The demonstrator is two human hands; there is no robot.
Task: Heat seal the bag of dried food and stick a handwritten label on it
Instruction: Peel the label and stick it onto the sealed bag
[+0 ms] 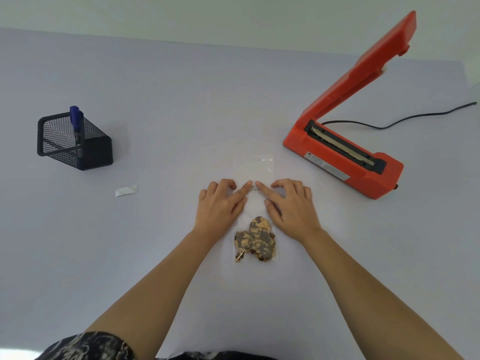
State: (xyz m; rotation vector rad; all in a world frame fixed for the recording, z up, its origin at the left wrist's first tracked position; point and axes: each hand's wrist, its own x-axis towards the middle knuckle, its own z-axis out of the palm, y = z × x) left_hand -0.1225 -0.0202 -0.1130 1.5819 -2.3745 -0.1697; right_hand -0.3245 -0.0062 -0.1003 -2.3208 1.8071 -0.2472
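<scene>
Bag (255, 207), clear plastic, lies flat on the bench (155, 100) at centre, just in front of the person, long axis running away from them. Dried food (255, 241), brown and tan pieces, sits bunched at the near end. Small white label (254, 188) with dark writing lies across the bag's middle; text too small to read.

Left hand (219, 203) and right hand (291, 203) are close together, palms down on the bag. Both index fingertips press on the label, nearly touching each other; the other fingers are loosely bent, gripping nothing.

Orange heat sealer (345, 154) stands right of the bag, near but apart, arm raised up, sealing strip exposed. Black cord (389, 123) trails off behind it to the right edge.

Black mesh pen holder (75, 144) far left, well apart, blue marker (76, 120) upright inside. Small strip of paper (126, 190) lies between holder and left hand.

Bench surface is plain pale lilac, matte. Pale wall (233, 16) runs along the far edge. Dark patterned sleeve (91, 344) at bottom left.
</scene>
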